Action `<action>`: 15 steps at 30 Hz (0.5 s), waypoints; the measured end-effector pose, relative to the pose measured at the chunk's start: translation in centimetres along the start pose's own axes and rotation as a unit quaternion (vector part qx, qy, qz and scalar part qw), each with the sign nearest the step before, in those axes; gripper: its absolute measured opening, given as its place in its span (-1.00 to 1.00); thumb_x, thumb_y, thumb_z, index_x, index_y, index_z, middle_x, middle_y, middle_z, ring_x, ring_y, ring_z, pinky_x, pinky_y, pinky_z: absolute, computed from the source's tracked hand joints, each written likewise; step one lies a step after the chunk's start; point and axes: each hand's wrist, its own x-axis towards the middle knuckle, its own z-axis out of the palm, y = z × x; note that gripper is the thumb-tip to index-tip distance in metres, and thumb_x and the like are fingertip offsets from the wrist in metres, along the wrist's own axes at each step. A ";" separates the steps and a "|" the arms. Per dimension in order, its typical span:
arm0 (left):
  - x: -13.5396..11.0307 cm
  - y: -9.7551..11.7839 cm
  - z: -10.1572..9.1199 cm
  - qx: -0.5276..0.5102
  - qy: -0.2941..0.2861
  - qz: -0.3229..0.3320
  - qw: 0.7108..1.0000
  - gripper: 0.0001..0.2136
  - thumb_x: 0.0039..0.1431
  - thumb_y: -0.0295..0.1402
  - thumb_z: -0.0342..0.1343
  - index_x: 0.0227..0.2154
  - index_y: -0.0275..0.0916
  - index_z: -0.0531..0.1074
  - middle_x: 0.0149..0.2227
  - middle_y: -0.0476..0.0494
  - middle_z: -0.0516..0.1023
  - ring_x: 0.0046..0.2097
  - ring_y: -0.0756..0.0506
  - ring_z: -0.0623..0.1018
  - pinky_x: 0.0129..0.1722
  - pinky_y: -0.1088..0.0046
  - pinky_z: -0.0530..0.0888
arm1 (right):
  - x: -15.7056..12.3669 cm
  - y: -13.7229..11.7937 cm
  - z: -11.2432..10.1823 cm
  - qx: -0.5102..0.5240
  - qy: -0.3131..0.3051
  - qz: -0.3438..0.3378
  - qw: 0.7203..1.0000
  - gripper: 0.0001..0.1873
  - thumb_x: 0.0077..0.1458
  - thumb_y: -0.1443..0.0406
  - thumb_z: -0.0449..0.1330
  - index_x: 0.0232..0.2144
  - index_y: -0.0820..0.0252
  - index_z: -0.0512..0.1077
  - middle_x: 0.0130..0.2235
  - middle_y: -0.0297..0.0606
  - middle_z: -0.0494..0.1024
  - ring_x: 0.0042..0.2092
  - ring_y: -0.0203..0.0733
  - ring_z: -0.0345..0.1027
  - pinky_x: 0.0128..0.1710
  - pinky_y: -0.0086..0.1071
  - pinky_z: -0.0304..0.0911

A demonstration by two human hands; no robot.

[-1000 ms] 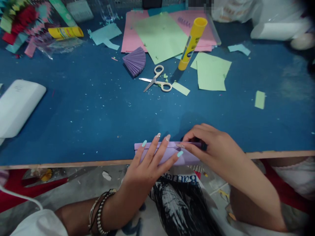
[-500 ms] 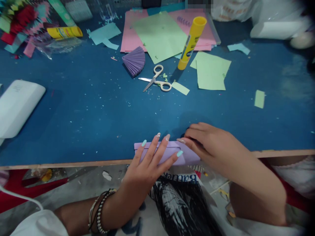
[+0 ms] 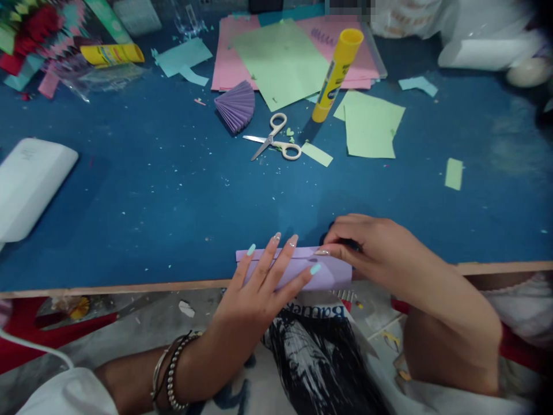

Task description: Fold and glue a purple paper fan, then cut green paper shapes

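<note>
A sheet of purple paper (image 3: 334, 276) lies at the table's front edge, with a narrow strip folded along its far side. My left hand (image 3: 259, 288) rests flat on it, fingers spread across the fold. At the right end of the fold, my right hand (image 3: 367, 245) pinches the paper's far edge between thumb and curled fingers. Farther back, a pleated purple paper fan (image 3: 237, 106) lies beside open scissors (image 3: 271, 138) with cream handles. A yellow glue stick (image 3: 337, 75) stands upright to the right of the scissors.
Pink sheets (image 3: 224, 57) and a green sheet (image 3: 280, 63) are stacked at the back. Green paper pieces (image 3: 374, 127) lie to the right, blue scraps (image 3: 185, 57) to the left. A white device (image 3: 34, 184) sits at left, and another yellow glue stick (image 3: 112, 55) lies behind it.
My right thumb has moved slightly along the fold and the right hand has drawn back a little, showing more of the purple paper's right end. My left hand stays in place.
</note>
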 end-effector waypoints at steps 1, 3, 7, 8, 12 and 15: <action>0.0 0.1 0.0 -0.004 0.001 -0.001 1.000 -0.52 0.22 -0.41 -0.08 0.19 -0.05 0.02 0.24 -0.23 0.06 0.20 -0.29 0.18 -0.05 0.13 0.35 | 0.0 0.0 0.0 -0.003 0.005 -0.004 1.000 -0.79 0.15 0.23 0.04 -0.45 0.12 0.41 -0.42 -0.33 0.42 -0.35 -0.28 0.25 -0.43 -0.42 0.05; -0.1 0.1 0.0 -0.017 0.002 -0.004 1.000 -0.51 0.20 -0.40 -0.05 0.19 -0.05 0.04 0.24 -0.23 0.05 0.21 -0.30 0.17 -0.03 0.12 0.33 | -0.1 0.1 0.1 -0.009 0.014 -0.019 1.000 -0.77 0.15 0.21 0.03 -0.45 0.14 0.40 -0.42 -0.32 0.42 -0.36 -0.27 0.25 -0.44 -0.43 0.05; 0.2 -0.7 -1.2 -0.094 -0.025 -0.004 0.995 -0.55 0.17 -0.35 0.01 0.13 -0.04 0.16 0.24 -0.20 0.08 0.22 -0.28 0.15 0.04 0.07 0.26 | -0.7 0.0 0.3 -0.016 0.019 -0.085 0.996 -0.73 0.18 0.17 -0.02 -0.44 0.17 0.36 -0.43 -0.30 0.37 -0.35 -0.28 0.20 -0.42 -0.42 0.05; 0.3 -1.1 -1.7 -0.126 -0.028 0.003 0.992 -0.58 0.17 -0.33 0.01 0.10 -0.05 0.20 0.22 -0.19 0.12 0.22 -0.26 0.16 0.06 0.08 0.25 | -0.9 -0.2 0.4 -0.015 0.022 -0.106 0.994 -0.74 0.19 0.19 -0.02 -0.44 0.17 0.35 -0.42 -0.30 0.36 -0.35 -0.28 0.19 -0.41 -0.42 0.06; 1.0 -3.0 -3.7 -0.208 0.042 -0.017 0.977 -0.65 0.16 -0.32 0.02 0.01 -0.27 0.30 0.08 -0.15 0.36 0.15 -0.16 0.28 0.10 0.24 0.24 | -1.6 -1.7 0.1 -0.045 0.068 -0.171 0.982 -0.76 0.19 0.23 -0.01 -0.44 0.16 0.36 -0.44 -0.30 0.35 -0.37 -0.27 0.15 -0.38 -0.37 0.04; 1.4 -4.3 -4.4 -0.194 0.088 -0.056 0.975 -0.67 0.14 -0.39 0.07 -0.01 -0.28 0.32 -0.09 -0.11 0.51 -0.04 -0.08 0.44 0.01 0.32 0.32 | -2.2 -3.0 -0.5 -0.107 0.154 -0.194 0.963 -0.82 0.16 0.26 0.05 -0.45 0.15 0.37 -0.47 -0.31 0.35 -0.38 -0.25 0.13 -0.35 -0.33 0.04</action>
